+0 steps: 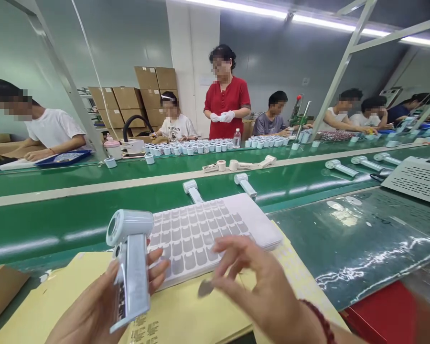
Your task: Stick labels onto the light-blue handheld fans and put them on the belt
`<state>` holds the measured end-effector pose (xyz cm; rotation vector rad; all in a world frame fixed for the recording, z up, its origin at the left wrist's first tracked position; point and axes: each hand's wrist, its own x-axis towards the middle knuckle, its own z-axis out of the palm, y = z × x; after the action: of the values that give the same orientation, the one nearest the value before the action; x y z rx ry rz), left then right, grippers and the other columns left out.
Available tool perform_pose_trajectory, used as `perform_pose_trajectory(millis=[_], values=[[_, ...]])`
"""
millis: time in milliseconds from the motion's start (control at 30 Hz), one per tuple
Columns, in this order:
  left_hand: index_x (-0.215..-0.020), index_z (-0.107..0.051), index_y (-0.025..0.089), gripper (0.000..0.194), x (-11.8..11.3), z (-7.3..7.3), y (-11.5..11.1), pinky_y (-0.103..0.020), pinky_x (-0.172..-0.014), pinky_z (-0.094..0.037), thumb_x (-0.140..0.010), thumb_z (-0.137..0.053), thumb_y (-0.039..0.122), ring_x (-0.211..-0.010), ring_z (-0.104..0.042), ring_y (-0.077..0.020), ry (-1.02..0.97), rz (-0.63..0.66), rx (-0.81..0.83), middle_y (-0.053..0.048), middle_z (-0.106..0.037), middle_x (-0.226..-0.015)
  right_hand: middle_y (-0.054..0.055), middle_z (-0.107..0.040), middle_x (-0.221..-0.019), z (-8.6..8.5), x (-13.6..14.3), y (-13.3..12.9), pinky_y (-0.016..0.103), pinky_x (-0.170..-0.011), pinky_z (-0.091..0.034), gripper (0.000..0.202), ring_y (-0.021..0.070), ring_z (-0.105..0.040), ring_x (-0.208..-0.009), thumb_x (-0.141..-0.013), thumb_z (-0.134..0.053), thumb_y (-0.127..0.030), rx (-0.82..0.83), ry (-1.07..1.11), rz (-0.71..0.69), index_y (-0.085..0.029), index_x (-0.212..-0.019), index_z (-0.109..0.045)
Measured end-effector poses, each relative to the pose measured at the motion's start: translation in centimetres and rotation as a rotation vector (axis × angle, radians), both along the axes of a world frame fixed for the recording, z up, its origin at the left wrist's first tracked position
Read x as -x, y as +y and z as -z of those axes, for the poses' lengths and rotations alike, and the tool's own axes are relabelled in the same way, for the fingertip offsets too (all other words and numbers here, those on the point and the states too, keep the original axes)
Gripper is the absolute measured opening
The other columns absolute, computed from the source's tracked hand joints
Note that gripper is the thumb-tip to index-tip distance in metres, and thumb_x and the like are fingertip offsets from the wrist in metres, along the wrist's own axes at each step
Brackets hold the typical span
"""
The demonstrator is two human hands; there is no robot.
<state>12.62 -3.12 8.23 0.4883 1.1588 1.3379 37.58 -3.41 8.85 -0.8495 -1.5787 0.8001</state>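
My left hand (96, 301) is wrapped round the handle of a light blue hair-dryer-shaped device (138, 272), its round head at the top. Small parts show through an opening along the handle's left side. My right hand (260, 282), slightly blurred, pinches a small grey sticker (205, 288) between thumb and fingertip. Behind both hands lies a stack of white sticker sheets (260, 220) with rows of grey rounded labels. Under that stack is yellow paper (186, 310).
A green conveyor belt (75, 210) runs across, carrying light blue devices (245, 185) and white ones (240, 165). Several co-workers (229, 102) are on the far side, near rows of small blue cups (200, 149). A vented metal box (417, 179) stands right, a cardboard box (3, 291) left.
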Motion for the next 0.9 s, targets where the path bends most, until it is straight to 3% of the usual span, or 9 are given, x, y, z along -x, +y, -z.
perform_pose_trajectory(millis=[67,133,200,300,467,633,900], values=[[-0.125,-0.067,0.013,0.049,-0.9,0.0,-0.2,-0.050,-0.076,-0.063,-0.076,-0.070,0.016,-0.092,-0.073,-0.0362,-0.060,-0.016,0.034,-0.022,-0.071,-0.115,0.002,-0.075,-0.080,0.4,2.3,-1.6,0.025,-0.065,-0.061,0.040,0.0173,-0.074,-0.071,-0.080,-0.075,-0.027,0.081,0.102,-0.125,-0.022,-0.117,-0.061],[-0.125,-0.067,0.010,0.042,-2.0,-0.6,-0.3,-0.040,-0.065,-0.065,-0.083,-0.062,0.012,-0.072,-0.074,-0.0267,-0.147,-0.068,0.044,-0.019,-0.072,-0.095,0.002,-0.074,-0.077,0.9,4.3,-2.1,0.027,-0.063,-0.061,0.050,0.0199,-0.074,-0.070,-0.074,-0.081,-0.034,0.126,0.170,-0.162,-0.022,-0.118,-0.062],[-0.117,-0.067,0.005,0.032,-3.2,-1.7,-0.4,-0.026,-0.052,-0.061,-0.088,-0.053,0.008,-0.054,-0.066,-0.0160,-0.248,-0.122,0.074,-0.011,-0.065,-0.078,0.002,-0.075,-0.077,1.3,5.7,-2.0,0.029,-0.063,-0.062,0.057,0.0213,-0.074,-0.068,-0.068,-0.084,-0.043,0.155,0.201,-0.173,-0.022,-0.117,-0.064],[-0.097,-0.065,0.009,0.017,-4.4,-3.1,-0.5,-0.016,-0.042,-0.053,-0.092,-0.049,0.008,-0.044,-0.057,-0.0088,-0.312,-0.212,0.151,-0.004,-0.057,-0.073,0.001,-0.075,-0.076,1.2,7.1,-1.7,0.032,-0.070,-0.064,0.062,0.0240,-0.076,-0.076,-0.064,-0.087,-0.050,0.221,0.233,-0.205,-0.023,-0.116,-0.066],[-0.092,-0.065,0.014,0.014,-4.6,-2.9,-0.7,-0.018,-0.048,-0.056,-0.092,-0.052,0.008,-0.048,-0.061,-0.0095,-0.306,-0.215,0.157,-0.002,-0.056,-0.073,-0.001,-0.073,-0.071,0.2,8.1,-1.5,0.037,-0.085,-0.063,0.068,0.0280,-0.075,-0.094,-0.058,-0.093,-0.040,0.366,0.337,-0.272,-0.022,-0.117,-0.065],[-0.089,-0.067,0.015,0.010,-4.4,-1.9,-0.8,-0.023,-0.056,-0.061,-0.088,-0.060,0.008,-0.055,-0.065,-0.0122,-0.333,-0.228,0.096,-0.003,-0.059,-0.075,-0.001,-0.071,-0.073,-0.4,8.4,-1.1,0.036,-0.083,-0.064,0.075,0.0285,-0.074,-0.099,-0.051,-0.096,-0.034,0.495,0.351,-0.280,-0.022,-0.118,-0.064],[-0.086,-0.066,0.014,0.012,-4.7,-2.1,-0.7,-0.021,-0.054,-0.059,-0.089,-0.057,0.007,-0.058,-0.065,-0.0120,-0.316,-0.231,0.067,-0.006,-0.061,-0.080,-0.002,-0.072,-0.072,-0.4,8.5,-1.1,0.035,-0.080,-0.064,0.077,0.0274,-0.075,-0.094,-0.053,-0.095,-0.029,0.502,0.341,-0.256,-0.024,-0.123,-0.064]])
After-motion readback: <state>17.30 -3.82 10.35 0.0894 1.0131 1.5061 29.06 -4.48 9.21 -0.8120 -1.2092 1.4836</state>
